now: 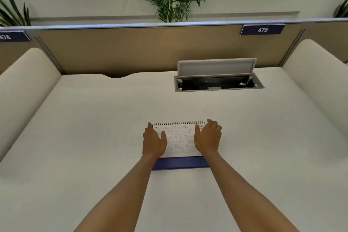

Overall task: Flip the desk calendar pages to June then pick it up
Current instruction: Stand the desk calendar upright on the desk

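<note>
A spiral-bound desk calendar stands on the white desk, near the middle. Its front page is white with several small month grids, and a blue base strip runs along its near edge. My left hand lies against the calendar's left side, thumb resting on the page. My right hand lies against the right side, thumb on the page and fingers curled round the edge. Both hands touch the calendar, which rests on the desk. The month shown is too small to read.
An open cable box with a raised grey lid sits in the desk at the back right. A tan divider panel with a "475" label closes the back. Cream padded side walls flank the desk. Potted palms stand behind the divider.
</note>
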`<state>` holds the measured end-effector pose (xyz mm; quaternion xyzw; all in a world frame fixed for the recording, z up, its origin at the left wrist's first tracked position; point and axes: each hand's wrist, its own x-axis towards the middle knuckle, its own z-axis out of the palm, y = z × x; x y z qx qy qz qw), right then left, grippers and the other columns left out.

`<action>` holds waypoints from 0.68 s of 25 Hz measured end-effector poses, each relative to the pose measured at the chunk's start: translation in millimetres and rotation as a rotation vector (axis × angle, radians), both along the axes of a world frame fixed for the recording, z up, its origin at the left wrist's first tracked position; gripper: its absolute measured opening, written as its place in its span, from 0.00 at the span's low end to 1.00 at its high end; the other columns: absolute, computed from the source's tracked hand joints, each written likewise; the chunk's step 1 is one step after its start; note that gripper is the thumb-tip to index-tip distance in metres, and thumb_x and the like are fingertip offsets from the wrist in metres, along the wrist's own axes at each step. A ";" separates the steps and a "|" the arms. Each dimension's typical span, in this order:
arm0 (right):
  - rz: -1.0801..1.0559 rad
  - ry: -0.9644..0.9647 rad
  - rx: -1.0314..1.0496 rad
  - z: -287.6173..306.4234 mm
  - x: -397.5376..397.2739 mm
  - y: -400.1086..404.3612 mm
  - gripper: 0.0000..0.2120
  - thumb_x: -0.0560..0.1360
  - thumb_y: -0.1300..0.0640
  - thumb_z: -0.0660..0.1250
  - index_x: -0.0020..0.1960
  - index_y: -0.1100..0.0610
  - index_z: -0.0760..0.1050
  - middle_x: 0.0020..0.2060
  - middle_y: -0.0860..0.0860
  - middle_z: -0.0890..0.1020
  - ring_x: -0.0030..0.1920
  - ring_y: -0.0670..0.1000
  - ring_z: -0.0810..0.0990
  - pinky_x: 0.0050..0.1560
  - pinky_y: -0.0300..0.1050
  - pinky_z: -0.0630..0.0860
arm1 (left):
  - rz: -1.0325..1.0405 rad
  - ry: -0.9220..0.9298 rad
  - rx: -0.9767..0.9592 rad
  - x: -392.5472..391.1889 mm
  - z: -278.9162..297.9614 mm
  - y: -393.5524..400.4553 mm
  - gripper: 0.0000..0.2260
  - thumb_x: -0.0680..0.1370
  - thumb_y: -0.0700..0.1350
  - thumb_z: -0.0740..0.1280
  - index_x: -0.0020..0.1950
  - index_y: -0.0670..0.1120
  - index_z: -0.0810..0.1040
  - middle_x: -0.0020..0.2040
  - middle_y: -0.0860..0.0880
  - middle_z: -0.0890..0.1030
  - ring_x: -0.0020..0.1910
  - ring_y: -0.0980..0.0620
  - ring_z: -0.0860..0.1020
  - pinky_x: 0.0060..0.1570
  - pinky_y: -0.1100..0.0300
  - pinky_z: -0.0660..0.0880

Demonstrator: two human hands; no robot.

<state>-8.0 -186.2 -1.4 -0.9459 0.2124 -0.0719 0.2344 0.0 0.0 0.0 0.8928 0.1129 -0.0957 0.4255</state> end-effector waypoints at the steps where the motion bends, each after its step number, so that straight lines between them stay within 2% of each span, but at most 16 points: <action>1: -0.056 0.051 0.022 -2.8 -3.7 -1.0 0.25 0.82 0.45 0.59 0.70 0.63 0.66 0.64 0.59 0.73 0.64 0.58 0.70 0.64 0.50 0.68 | 0.058 0.000 0.034 0.3 -2.2 1.6 0.33 0.83 0.49 0.62 0.81 0.37 0.51 0.79 0.38 0.60 0.78 0.41 0.58 0.73 0.50 0.59; 4: -0.103 0.140 0.106 -16.8 -15.9 -5.1 0.27 0.82 0.44 0.60 0.69 0.65 0.66 0.64 0.60 0.72 0.63 0.59 0.71 0.62 0.51 0.70 | 0.185 0.093 0.061 0.8 -6.4 9.3 0.30 0.82 0.47 0.64 0.79 0.36 0.59 0.75 0.38 0.65 0.74 0.40 0.64 0.69 0.48 0.65; 6: -0.102 0.138 0.132 -23.2 -18.1 -3.5 0.26 0.82 0.45 0.61 0.68 0.65 0.67 0.63 0.60 0.72 0.63 0.59 0.71 0.61 0.52 0.71 | 0.252 0.188 -0.051 5.6 -7.0 12.9 0.25 0.81 0.46 0.64 0.75 0.37 0.65 0.72 0.40 0.69 0.70 0.40 0.68 0.66 0.49 0.69; 7: -0.106 0.129 0.149 -23.8 -16.7 -2.3 0.26 0.82 0.45 0.61 0.67 0.65 0.68 0.63 0.60 0.72 0.62 0.59 0.72 0.61 0.52 0.71 | 0.276 0.219 -0.118 8.8 -5.4 13.6 0.20 0.81 0.45 0.63 0.70 0.38 0.71 0.67 0.40 0.73 0.66 0.40 0.72 0.62 0.50 0.72; 8: -0.115 0.116 0.169 -23.9 -14.3 -1.1 0.26 0.82 0.44 0.61 0.67 0.65 0.68 0.63 0.60 0.72 0.63 0.59 0.72 0.61 0.53 0.71 | 0.290 0.242 -0.166 11.4 -2.5 14.8 0.12 0.80 0.44 0.63 0.59 0.39 0.77 0.59 0.40 0.77 0.58 0.41 0.76 0.55 0.52 0.74; 9: -0.128 0.118 0.186 -24.5 -12.3 0.2 0.27 0.81 0.44 0.61 0.67 0.65 0.68 0.63 0.60 0.72 0.63 0.60 0.72 0.61 0.54 0.72 | 0.301 0.250 -0.207 13.5 -1.2 15.8 0.07 0.79 0.43 0.62 0.47 0.41 0.77 0.51 0.41 0.78 0.50 0.42 0.76 0.47 0.54 0.72; 10: -0.139 0.126 0.197 -25.0 -10.4 1.1 0.27 0.81 0.43 0.62 0.67 0.65 0.68 0.63 0.60 0.72 0.63 0.60 0.72 0.62 0.54 0.72 | 0.326 0.255 -0.244 15.5 -0.5 17.3 0.08 0.78 0.42 0.61 0.40 0.42 0.74 0.46 0.42 0.77 0.44 0.43 0.75 0.43 0.55 0.70; 11: -0.154 0.137 0.220 -25.5 -8.8 2.1 0.28 0.80 0.43 0.63 0.67 0.65 0.68 0.63 0.60 0.72 0.64 0.60 0.71 0.62 0.54 0.71 | 0.358 0.269 -0.290 16.4 -0.3 19.8 0.09 0.78 0.42 0.61 0.39 0.42 0.73 0.45 0.42 0.78 0.42 0.44 0.75 0.42 0.55 0.70; 15: -0.279 0.172 0.403 -26.5 0.7 0.6 0.29 0.76 0.45 0.70 0.68 0.63 0.69 0.66 0.60 0.71 0.67 0.61 0.70 0.66 0.56 0.68 | 0.447 0.356 -0.457 19.9 2.1 29.2 0.06 0.78 0.42 0.62 0.47 0.40 0.76 0.48 0.41 0.81 0.44 0.44 0.77 0.41 0.55 0.72; 17: -0.310 0.180 0.456 -24.0 6.5 1.9 0.27 0.76 0.47 0.71 0.68 0.61 0.71 0.66 0.59 0.71 0.67 0.61 0.70 0.67 0.57 0.68 | 0.474 0.378 -0.513 22.6 5.9 33.4 0.06 0.78 0.41 0.61 0.49 0.40 0.75 0.47 0.42 0.80 0.40 0.45 0.77 0.35 0.59 0.72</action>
